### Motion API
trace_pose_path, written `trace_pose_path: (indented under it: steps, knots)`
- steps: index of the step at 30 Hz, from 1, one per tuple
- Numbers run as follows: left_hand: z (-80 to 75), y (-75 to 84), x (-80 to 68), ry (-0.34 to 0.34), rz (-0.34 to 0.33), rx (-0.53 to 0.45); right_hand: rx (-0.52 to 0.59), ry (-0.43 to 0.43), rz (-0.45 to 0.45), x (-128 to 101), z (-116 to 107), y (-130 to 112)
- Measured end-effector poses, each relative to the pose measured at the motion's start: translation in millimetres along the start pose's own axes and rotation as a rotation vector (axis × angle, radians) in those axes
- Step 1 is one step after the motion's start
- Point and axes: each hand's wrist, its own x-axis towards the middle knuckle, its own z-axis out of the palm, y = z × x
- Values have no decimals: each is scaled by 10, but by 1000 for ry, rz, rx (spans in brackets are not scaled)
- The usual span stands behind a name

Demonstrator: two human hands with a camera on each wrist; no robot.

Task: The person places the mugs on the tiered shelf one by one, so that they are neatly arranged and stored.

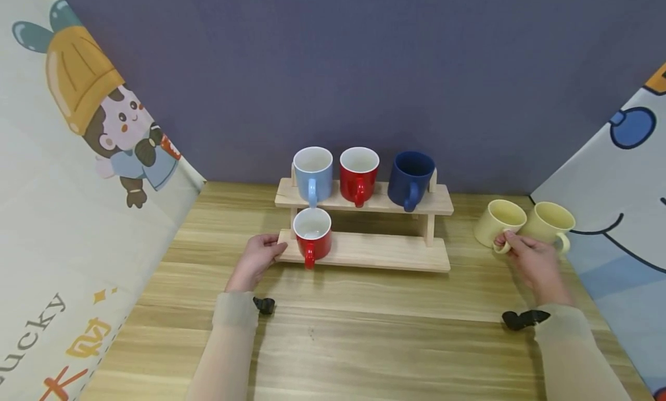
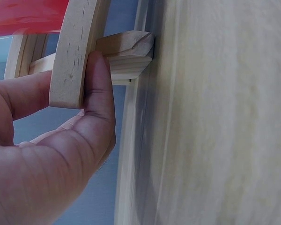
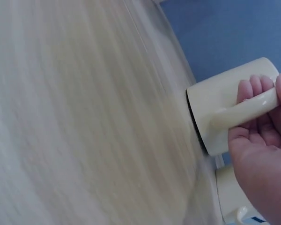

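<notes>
My left hand (image 1: pixel 258 258) grips the left end of the lower board of a two-tier wooden shelf (image 1: pixel 385 251). In the left wrist view the thumb and fingers pinch the board end (image 2: pixel 70 61) from both faces. Next to that hand, a red mug (image 1: pixel 317 245) sits on the lower board, handle to the front. My right hand (image 1: pixel 536 265) holds the handle of a yellow mug (image 1: pixel 486 227) to the right of the shelf. Fingers pass through the handle (image 3: pixel 248 110) in the right wrist view. A second yellow mug (image 1: pixel 541 225) stands just right of it.
On the upper board stand a light blue mug (image 1: pixel 319 178), a red mug (image 1: pixel 354 184) and a dark blue mug (image 1: pixel 408 184), handles facing front. A dark blue-grey panel (image 1: pixel 364 71) rises behind the wooden table (image 1: pixel 364 343). Printed panels (image 1: pixel 78 227) flank both sides.
</notes>
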Motion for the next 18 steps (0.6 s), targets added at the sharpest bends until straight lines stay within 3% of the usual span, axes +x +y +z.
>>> trace_pose_path:
  steps: [8,18]
  knots:
    - [-6,8,-7,-9,1,3,219,-30,-97,-84,194,-23]
    - [-7,20,-20,-5,-11,-1,202,-38,-172,-344,542,-205]
